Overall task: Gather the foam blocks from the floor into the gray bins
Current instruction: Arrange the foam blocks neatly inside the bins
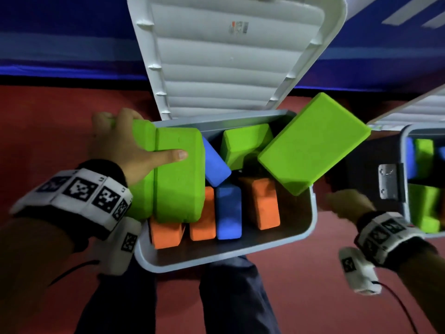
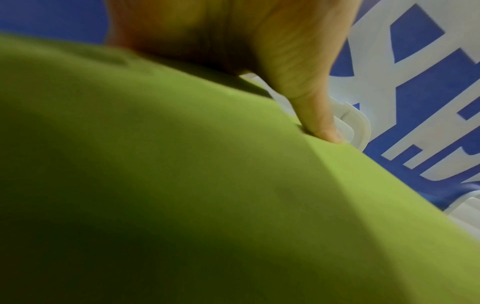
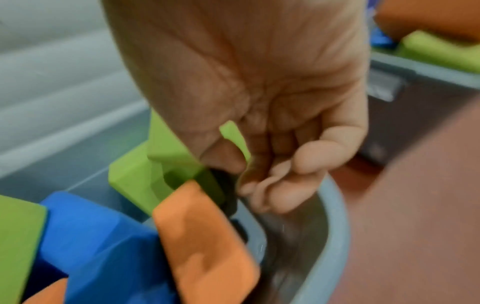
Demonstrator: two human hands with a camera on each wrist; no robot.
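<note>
Left hand [image 1: 125, 145] grips 2 bright green foam blocks [image 1: 178, 179] over the gray bin [image 1: 310, 227]; right hand [image 1: 349, 206] loose, released.

Your left hand [image 1: 125, 145] grips two green foam blocks [image 1: 175, 177] over the gray bin's [image 1: 310, 227] left rim, thumb across top. Right hand [image 1: 346, 204] empty, fingers loosely curled, just outside its right rim.

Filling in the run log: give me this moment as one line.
left hand: grips two green blocks over gray bin | right hand: holds nothing, beside bin | tilted green block: on right rim
</note>
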